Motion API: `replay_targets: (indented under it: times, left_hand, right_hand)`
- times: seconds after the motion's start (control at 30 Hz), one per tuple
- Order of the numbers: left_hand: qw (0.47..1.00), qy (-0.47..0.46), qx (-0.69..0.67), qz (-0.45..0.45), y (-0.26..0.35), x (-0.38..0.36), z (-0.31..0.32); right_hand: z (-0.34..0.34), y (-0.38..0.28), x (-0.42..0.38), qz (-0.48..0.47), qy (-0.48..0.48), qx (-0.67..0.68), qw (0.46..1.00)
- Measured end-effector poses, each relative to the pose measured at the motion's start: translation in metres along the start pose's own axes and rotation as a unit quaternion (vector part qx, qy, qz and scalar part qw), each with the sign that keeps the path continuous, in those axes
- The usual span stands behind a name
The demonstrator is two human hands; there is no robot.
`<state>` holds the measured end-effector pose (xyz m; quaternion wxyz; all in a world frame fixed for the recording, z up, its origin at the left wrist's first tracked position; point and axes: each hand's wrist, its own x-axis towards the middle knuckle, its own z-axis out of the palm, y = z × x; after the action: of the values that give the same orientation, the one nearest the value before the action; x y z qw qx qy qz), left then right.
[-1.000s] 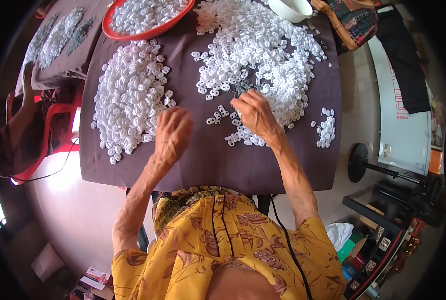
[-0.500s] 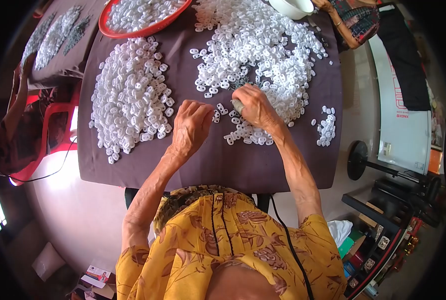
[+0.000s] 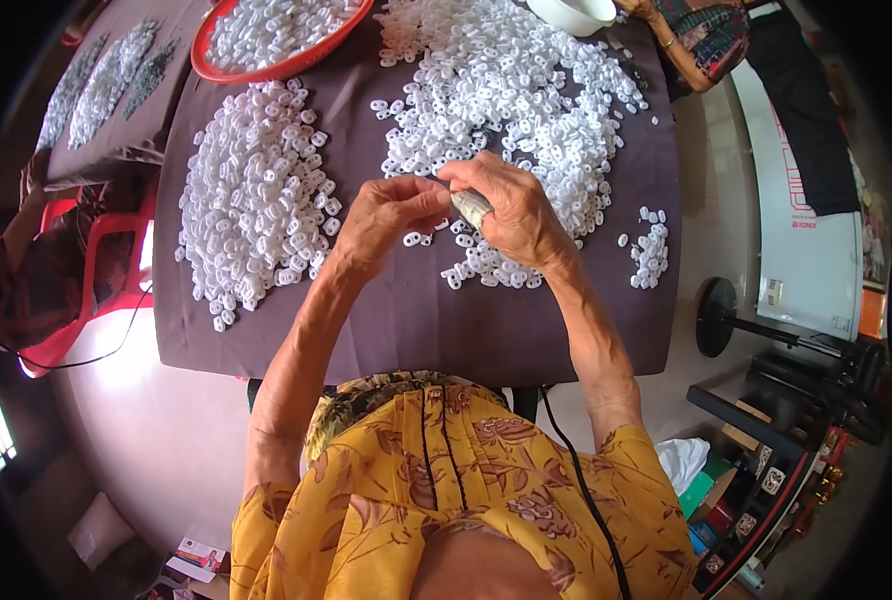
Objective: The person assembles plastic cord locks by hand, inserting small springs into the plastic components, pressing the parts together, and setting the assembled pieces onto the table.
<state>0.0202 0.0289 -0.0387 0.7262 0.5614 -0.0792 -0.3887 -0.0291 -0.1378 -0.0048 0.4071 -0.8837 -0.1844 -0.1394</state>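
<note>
My left hand (image 3: 391, 222) is closed in a pinch above the middle of the cloth-covered table. Its fingertips meet those of my right hand (image 3: 511, 208), which is also closed. Whatever lies between the fingertips is too small and hidden to make out. A pale grey wrapping (image 3: 472, 207) shows at my right thumb. Just beyond and right of my hands spreads a large heap of small white oval plastic pieces with two holes (image 3: 556, 130). A few loose white pieces (image 3: 491, 268) lie below my right hand. Another heap of the same pieces (image 3: 256, 190) is to the left.
A red basin (image 3: 266, 72) full of white pieces stands at the back left, a white bowl (image 3: 578, 14) at the back right. A small group of pieces (image 3: 651, 250) lies near the right edge. Another person's arm (image 3: 681, 50) reaches in at the far right corner.
My right hand has drawn back from dark small bits in the heap and turned towards my left. My left hand has moved slightly right and up, so the fingertips now meet.
</note>
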Motion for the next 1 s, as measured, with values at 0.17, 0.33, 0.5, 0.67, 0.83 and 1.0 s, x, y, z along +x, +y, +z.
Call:
replay_targets:
  times: [0.17, 0.33, 0.5, 0.67, 0.83, 1.0]
  left_hand:
    - [0.999, 0.038, 0.001, 0.03, 0.008, -0.003, 0.005]
    - [0.997, 0.048, 0.001, 0.054, 0.0, -0.002, 0.012]
    - [0.996, 0.066, -0.031, 0.06, -0.01, -0.001, 0.018]
    - [0.995, 0.068, 0.053, 0.059, -0.012, 0.001, 0.022]
    - [0.992, 0.074, 0.074, 0.066, -0.012, 0.001, 0.026]
    - [0.985, 0.089, 0.107, 0.099, -0.012, 0.001, 0.029]
  right_hand:
    - [0.003, 0.002, 0.002, -0.012, 0.023, -0.016, 1.0]
    - [0.004, 0.001, -0.007, 0.06, 0.052, 0.035, 0.996]
    - [0.001, 0.004, -0.018, 0.192, 0.054, 0.104, 0.974]
    - [0.001, 0.007, -0.02, 0.163, 0.027, 0.071, 0.984]
    - [0.008, 0.015, -0.028, 0.255, 0.034, 0.224, 0.94]
    - [0.008, 0.014, -0.032, 0.263, 0.027, 0.252, 0.931]
